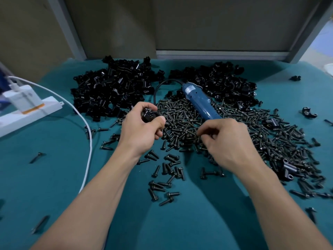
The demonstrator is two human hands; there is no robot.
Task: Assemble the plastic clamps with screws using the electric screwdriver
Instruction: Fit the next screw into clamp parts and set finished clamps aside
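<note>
Hands at a pile of dark metal screws [182, 121]
Curled left hand [142, 129] fingers grip a black plastic clamp [150, 114]; right hand [228, 139] fingers curl into the pile, hold unclear.

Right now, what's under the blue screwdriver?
The screwdriver lies on the heap of black screws, covering those directly beneath it. Its tip is hidden behind the right hand.

Worktop [54, 177] cover: teal cloth, matt, faintly creased. Clamps [111, 91]: black plastic, glossy, glints on curved faces (single clamp [149, 114] same finish). Screws [180, 123]: dark metal, dull sheen. Electric screwdriver [200, 101]: blue plastic shell, smooth, semi-gloss; cord [156, 89] black, matt. Power strip [36, 112]: white plastic, smooth. Cable [89, 145]: white, smooth jacket.
</note>
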